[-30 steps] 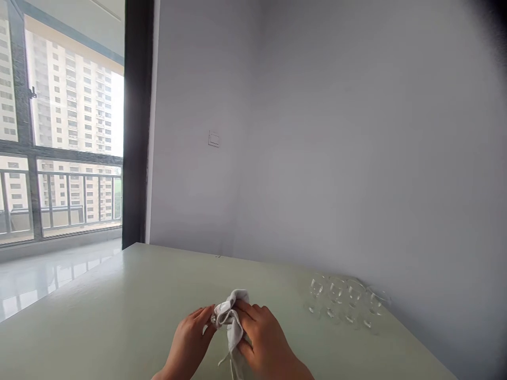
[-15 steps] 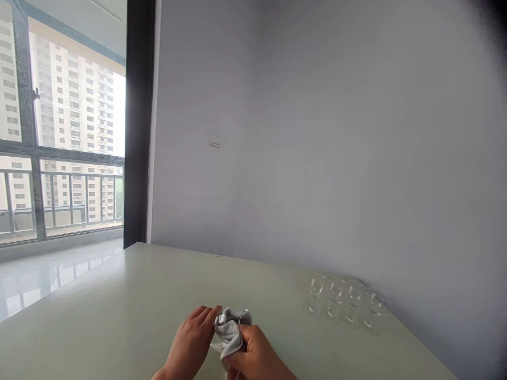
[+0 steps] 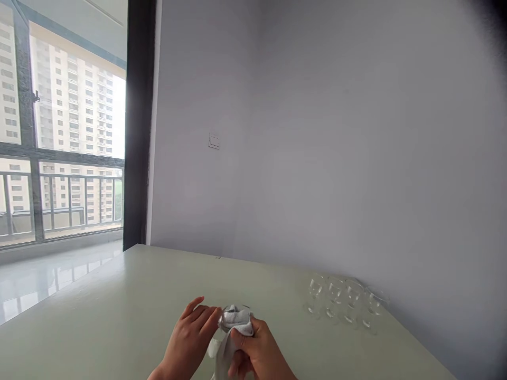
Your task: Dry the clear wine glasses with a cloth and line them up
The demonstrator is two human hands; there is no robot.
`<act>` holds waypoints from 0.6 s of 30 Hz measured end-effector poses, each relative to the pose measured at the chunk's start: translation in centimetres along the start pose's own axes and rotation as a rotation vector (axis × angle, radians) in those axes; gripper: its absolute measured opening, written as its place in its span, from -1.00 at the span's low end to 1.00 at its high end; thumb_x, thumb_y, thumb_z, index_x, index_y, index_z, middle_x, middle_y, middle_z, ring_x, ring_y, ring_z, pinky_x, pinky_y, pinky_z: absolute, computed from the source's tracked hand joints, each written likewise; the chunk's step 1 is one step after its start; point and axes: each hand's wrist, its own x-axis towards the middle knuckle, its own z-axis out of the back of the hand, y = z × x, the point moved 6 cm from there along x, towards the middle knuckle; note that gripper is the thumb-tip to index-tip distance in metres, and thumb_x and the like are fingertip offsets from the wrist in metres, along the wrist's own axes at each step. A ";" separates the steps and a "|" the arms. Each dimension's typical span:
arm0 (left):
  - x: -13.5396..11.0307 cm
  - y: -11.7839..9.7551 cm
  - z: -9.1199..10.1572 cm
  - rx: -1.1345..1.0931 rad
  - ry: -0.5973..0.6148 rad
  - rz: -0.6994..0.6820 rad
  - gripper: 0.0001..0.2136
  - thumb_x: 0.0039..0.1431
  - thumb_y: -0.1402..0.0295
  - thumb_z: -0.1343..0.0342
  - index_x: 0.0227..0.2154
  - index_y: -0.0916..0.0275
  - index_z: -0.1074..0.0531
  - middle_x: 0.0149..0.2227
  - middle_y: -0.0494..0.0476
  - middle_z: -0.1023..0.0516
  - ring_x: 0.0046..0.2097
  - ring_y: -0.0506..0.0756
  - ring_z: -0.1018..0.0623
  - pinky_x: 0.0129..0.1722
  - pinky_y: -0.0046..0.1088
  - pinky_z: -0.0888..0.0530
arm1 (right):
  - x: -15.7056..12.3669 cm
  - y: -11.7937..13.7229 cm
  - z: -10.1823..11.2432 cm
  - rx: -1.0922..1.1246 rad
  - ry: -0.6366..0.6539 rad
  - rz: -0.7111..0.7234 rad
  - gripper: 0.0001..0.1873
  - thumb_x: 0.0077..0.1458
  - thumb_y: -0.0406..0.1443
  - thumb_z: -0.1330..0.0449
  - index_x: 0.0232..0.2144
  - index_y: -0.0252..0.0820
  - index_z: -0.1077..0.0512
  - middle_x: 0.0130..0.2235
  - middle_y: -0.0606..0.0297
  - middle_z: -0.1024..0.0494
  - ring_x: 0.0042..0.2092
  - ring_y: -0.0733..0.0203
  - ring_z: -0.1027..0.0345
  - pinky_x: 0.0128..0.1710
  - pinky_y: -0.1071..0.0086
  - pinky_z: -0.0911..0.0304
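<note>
A clear glass is held above the near part of the table, mostly covered by a light grey cloth. My left hand is at the glass's left side, fingertips against it, forefinger side raised and thumb hidden. My right hand pinches the cloth at the glass's right side, thumb on top. Part of the cloth is tucked into the glass's mouth, and the rest hangs down between my hands. The lower part of the glass is hidden.
Several clear stemmed glasses stand in a group at the right of the pale green table, close to the wall. A large window is at the left. A light switch is on the wall.
My right hand has shifted slightly and the cloth is now bunched across the glass's mouth, with more hanging below. A finger of my left hand has lifted.
</note>
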 end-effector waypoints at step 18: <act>0.7 -1.8 -0.1 0.063 0.053 -0.067 -0.77 0.05 0.49 -0.11 -0.21 0.13 -0.37 -0.30 -0.08 -0.57 -0.13 0.11 -0.48 0.10 -0.18 -0.10 | -1.6 -3.1 2.9 0.210 -0.177 -0.197 -0.50 -0.23 0.12 -0.22 -0.46 -0.17 -0.34 -0.68 0.44 -0.31 -0.68 0.41 -0.14 -0.65 0.55 -0.02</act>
